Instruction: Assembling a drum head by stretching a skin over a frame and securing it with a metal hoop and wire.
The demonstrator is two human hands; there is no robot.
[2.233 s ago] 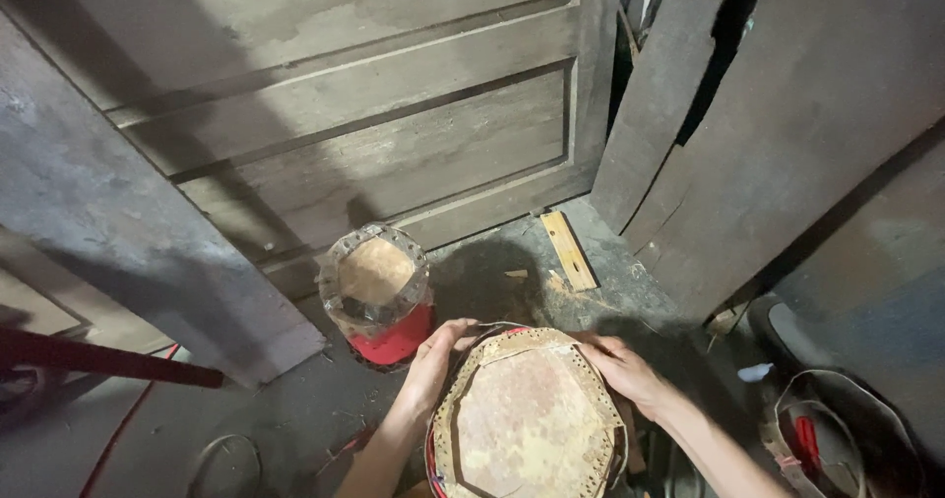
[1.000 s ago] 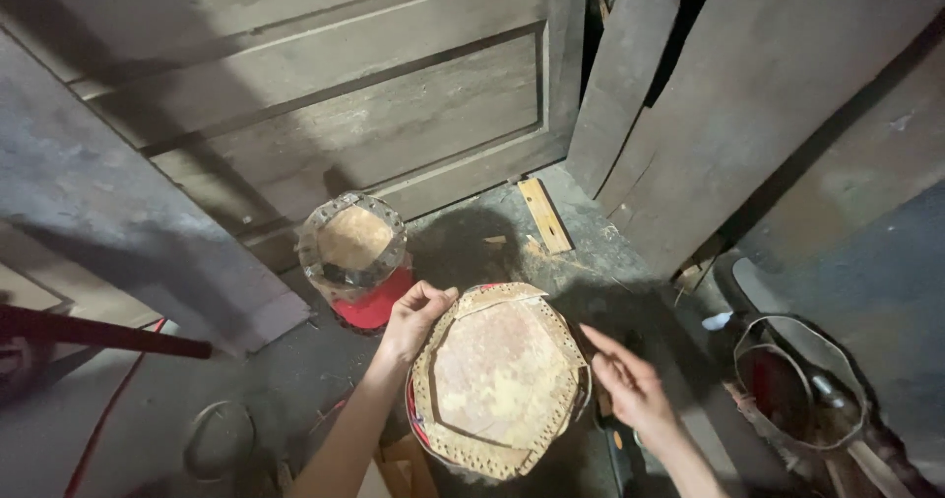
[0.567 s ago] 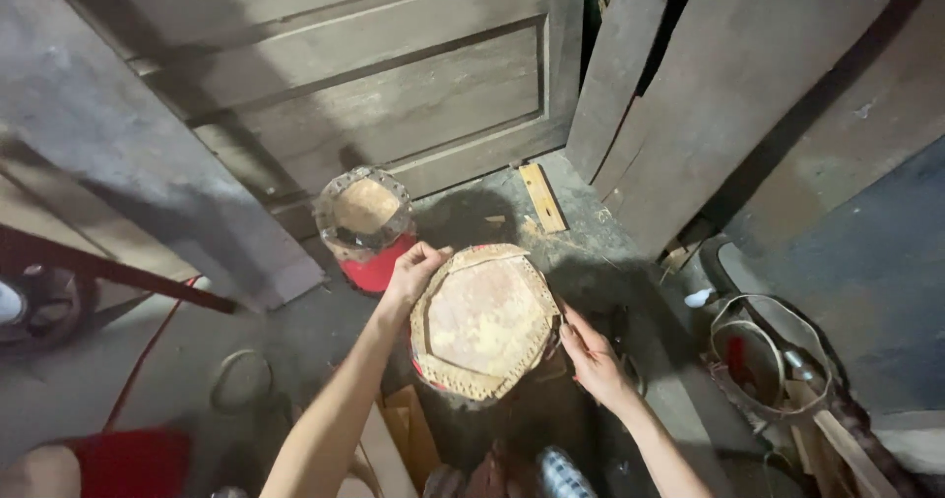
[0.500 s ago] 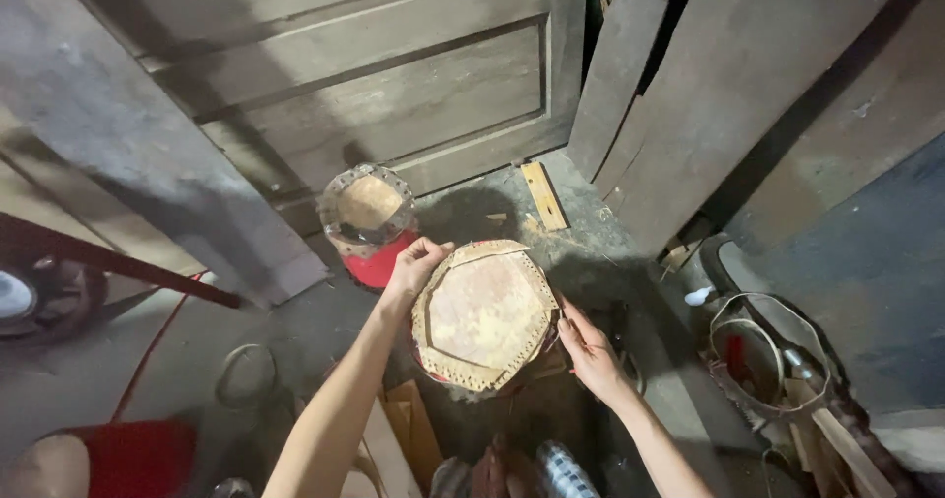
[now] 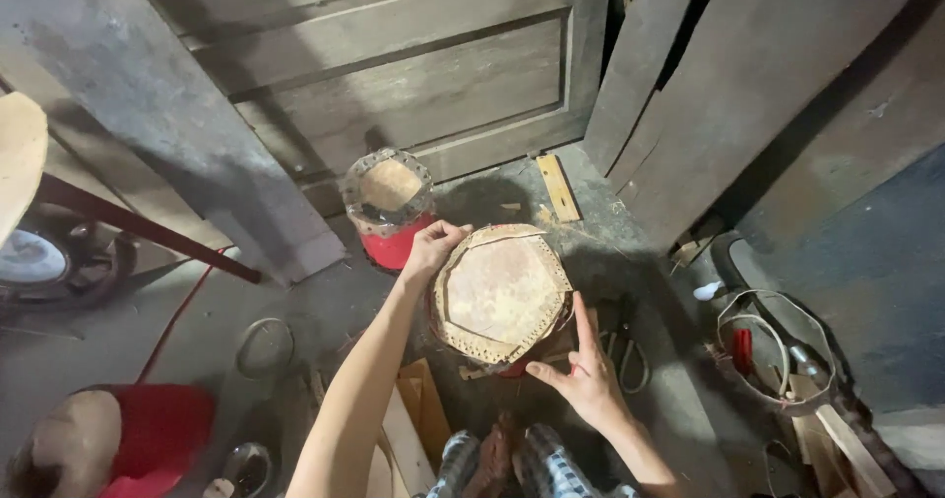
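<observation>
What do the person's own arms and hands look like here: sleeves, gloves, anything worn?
Both forearms are bare, with no sleeves in view. The left hand and the right hand wear no gloves, and no rings, watch or bands can be made out. Blue-and-white checked cloth covers the knees below.

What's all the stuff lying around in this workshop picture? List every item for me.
Drum: 1, tan laced skin, centre floor, between the hands.
Second drum: 1, red body, tan skin, behind it by the door.
Door: 1, grey wood, leaning at the back.
Planks: several, grey, leaning on the right.
Wood strip: 1, yellowish, floor by the door.
Hoop: 1, pale, floor at right.
Red tub: 1, lower left.
Wheel: 1, dark, far left.
Left hand: on the drum's upper left rim.
Right hand: open, at the drum's lower right edge.
</observation>
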